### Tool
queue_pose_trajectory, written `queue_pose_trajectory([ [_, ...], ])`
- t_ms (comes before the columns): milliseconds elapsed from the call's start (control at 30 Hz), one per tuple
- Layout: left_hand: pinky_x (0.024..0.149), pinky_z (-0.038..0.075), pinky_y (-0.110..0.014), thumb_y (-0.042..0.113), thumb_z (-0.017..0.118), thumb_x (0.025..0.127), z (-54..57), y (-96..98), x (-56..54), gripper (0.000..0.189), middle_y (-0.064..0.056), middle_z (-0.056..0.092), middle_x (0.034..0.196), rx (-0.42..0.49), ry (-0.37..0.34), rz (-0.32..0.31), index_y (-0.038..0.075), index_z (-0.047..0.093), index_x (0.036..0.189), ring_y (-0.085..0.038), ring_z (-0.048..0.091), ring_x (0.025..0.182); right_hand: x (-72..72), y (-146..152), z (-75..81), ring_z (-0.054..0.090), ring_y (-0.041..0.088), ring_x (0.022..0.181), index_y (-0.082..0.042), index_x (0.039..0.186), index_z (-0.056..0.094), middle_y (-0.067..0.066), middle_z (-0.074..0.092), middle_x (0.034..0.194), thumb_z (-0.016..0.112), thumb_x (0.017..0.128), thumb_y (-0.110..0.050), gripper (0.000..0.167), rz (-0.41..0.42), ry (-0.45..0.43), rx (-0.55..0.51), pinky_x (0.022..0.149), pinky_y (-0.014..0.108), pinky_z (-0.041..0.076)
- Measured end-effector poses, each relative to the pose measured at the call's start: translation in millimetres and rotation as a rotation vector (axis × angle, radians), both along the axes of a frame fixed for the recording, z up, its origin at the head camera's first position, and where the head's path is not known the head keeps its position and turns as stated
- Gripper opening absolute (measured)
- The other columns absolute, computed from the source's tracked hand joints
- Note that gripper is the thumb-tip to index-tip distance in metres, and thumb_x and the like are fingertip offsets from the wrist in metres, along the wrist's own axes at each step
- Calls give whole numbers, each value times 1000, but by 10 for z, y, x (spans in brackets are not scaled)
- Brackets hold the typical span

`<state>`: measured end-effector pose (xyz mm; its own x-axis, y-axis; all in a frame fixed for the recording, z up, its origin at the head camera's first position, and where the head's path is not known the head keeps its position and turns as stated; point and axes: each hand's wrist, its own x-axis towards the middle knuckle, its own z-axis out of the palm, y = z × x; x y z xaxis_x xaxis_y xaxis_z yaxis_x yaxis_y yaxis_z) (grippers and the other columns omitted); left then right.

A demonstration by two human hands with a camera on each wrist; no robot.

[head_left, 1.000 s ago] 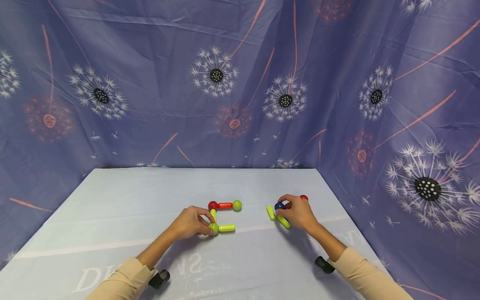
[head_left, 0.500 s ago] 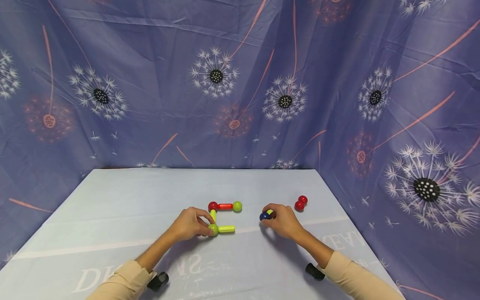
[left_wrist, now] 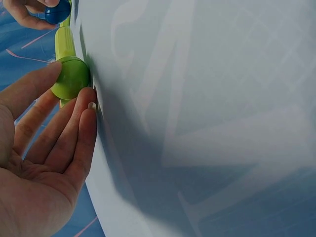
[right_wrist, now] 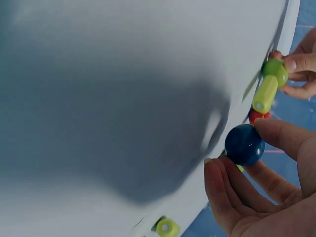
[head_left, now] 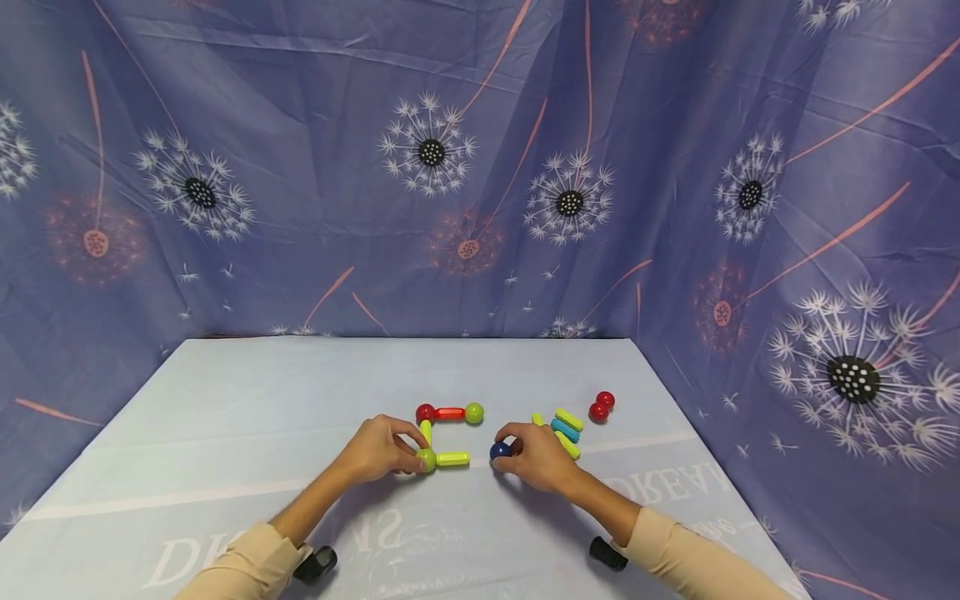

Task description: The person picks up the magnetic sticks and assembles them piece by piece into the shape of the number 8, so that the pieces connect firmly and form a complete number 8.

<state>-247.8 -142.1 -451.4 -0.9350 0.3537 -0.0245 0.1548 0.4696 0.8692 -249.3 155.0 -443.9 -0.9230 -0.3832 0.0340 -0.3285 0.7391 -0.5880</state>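
Note:
My left hand pinches a lime-green ball at the near corner of a joined shape on the table. From that ball a yellow-green rod points right, and another yellow-green rod runs back to a red ball. A red rod links the red ball to a second green ball. Between thumb and fingers my right hand holds a dark blue ball, a short gap to the right of the near rod's free end.
Behind the right hand lie loose yellow-green rods and a blue rod. Two red balls sit farther right. The white table ends at a purple dandelion-print curtain.
My right hand has carried the blue ball left and nearer, from beside the loose rods toward the joined shape. The loose rods and both red balls have come into sight. My left hand stays put.

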Motion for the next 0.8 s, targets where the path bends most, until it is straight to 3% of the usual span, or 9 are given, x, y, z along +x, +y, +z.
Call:
queue_pose_trajectory([
  [800, 60, 55, -31, 10, 89, 74, 7, 11, -11, 23, -4, 78, 80, -17, -5, 11, 8, 78, 94, -11, 70, 70, 12, -156, -67, 59, 9, 72, -10, 113, 72, -3, 70, 82, 80, 86, -22, 30, 55, -1, 2, 64, 24, 49],
])
